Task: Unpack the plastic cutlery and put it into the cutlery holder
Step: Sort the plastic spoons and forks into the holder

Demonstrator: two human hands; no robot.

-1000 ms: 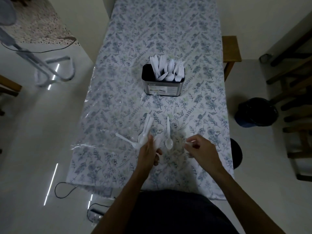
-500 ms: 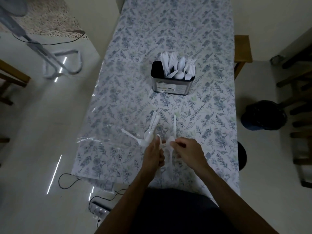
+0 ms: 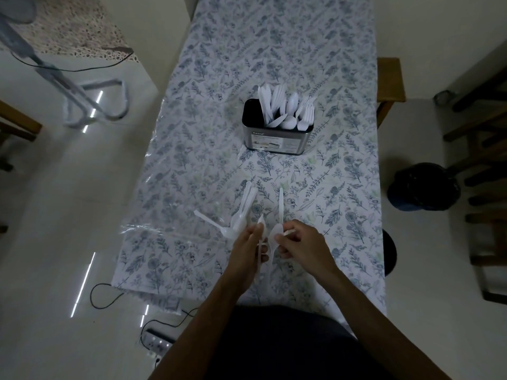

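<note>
**A:** From the head camera, how many of each thing are there?

**B:** One cutlery holder (image 3: 277,133), a dark, rounded-oblong metal tin with a pale label, stands upright mid-tabletop. White plastic cutlery (image 3: 285,111) stands packed in it; the pieces overlap too much to count. Nearer the person lie a small bundle of spoons (image 3: 244,207), perhaps three or four, one loose spoon (image 3: 212,222) angled to the left of it, and one single spoon (image 3: 281,204) lying lengthwise to its right.

**B:** Two hands are in view. The left hand (image 3: 251,249) curls its fingers round a thin white utensil (image 3: 260,237) in a clear wrapper. The right hand (image 3: 300,244) pinches the wrapper's torn edge (image 3: 275,233) between thumb and fingers. The dim light makes the utensil's type hard to tell.

**A:** What else is around, and what blocks the view?

**B:** The forearms hide the tabletop's near edge. A clear plastic sheet (image 3: 153,229) lies over the tabletop (image 3: 274,37) and overhangs on the left. A wooden stool (image 3: 391,78) stands at the right, with a dark bin (image 3: 424,186) on the floor beyond. A fan stand (image 3: 82,100) and a power strip (image 3: 157,342) with cables sit on the glossy tiles to the left.

**A:** Textures?

**B:** The tablecloth is pale, printed with blue-grey leaves and flowers; the cutlery is smooth and glossy.
</note>
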